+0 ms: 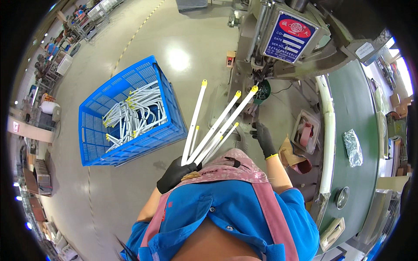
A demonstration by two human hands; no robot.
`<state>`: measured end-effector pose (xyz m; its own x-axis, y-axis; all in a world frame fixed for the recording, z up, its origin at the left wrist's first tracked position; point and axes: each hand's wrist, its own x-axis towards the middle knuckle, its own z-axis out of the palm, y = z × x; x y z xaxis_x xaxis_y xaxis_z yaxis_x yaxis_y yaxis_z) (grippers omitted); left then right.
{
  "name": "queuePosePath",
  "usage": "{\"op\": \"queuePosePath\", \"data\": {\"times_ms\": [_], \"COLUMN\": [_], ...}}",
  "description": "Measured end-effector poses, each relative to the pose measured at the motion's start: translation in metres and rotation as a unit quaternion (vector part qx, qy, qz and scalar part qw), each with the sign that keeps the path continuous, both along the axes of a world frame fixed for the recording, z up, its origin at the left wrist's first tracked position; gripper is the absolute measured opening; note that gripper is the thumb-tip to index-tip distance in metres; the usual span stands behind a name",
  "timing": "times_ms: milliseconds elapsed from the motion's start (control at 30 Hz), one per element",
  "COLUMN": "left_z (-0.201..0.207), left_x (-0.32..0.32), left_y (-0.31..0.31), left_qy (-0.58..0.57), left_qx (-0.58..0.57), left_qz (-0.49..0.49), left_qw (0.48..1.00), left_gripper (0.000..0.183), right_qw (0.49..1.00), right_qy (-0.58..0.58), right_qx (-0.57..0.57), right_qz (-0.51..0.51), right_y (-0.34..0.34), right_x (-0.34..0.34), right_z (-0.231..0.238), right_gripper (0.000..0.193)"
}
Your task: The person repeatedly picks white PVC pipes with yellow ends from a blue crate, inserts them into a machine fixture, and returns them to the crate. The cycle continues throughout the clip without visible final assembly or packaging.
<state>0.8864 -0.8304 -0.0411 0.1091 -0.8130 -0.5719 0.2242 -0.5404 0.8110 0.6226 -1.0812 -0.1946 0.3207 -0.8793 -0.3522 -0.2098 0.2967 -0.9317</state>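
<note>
My left hand (174, 175), in a dark glove, is closed around the lower ends of several white metal tubes (220, 119). The tubes fan upward and away from me, and their far tips are yellow. One tip comes close to the machine's working head (261, 71). My right hand (264, 138), also gloved, is off to the right with its fingers stretched forward, below a green bowl (263, 92) of small metal pieces. Nothing shows in its fingers. The tubes do not touch it.
A blue plastic crate (176, 117) at left holds several bent white tubes (130, 108). The heavy machine (313, 39) overhangs the upper right. A green conveyor belt (355, 113) runs along the right, with a silvery packet (352, 148) and a round metal dish (342, 198).
</note>
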Motion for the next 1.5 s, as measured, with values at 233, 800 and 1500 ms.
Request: {"op": "queuePosePath", "data": {"times_ms": [233,800,1500], "left_z": [-0.021,0.005,0.117], "left_x": [-0.006,-0.050,-0.270], "left_y": [0.006,0.057,0.077], "left_qy": [0.047,0.036,-0.125], "left_qx": [-0.043,-0.162,-0.300], "left_qz": [0.015,0.116,0.614], "left_qw": [0.998,0.979,0.719], "left_gripper": [0.032,0.049,0.050], "right_qw": [0.994,0.961,0.536], "right_qy": [0.021,-0.072,-0.154], "right_qx": [-0.035,0.140,0.103], "right_qz": [0.097,0.226,0.824], "right_y": [-0.004,0.003,0.128], "right_x": [0.015,0.010,0.045], "right_z": [-0.013,-0.031,0.054], "right_gripper": [0.050,0.059,0.045]}}
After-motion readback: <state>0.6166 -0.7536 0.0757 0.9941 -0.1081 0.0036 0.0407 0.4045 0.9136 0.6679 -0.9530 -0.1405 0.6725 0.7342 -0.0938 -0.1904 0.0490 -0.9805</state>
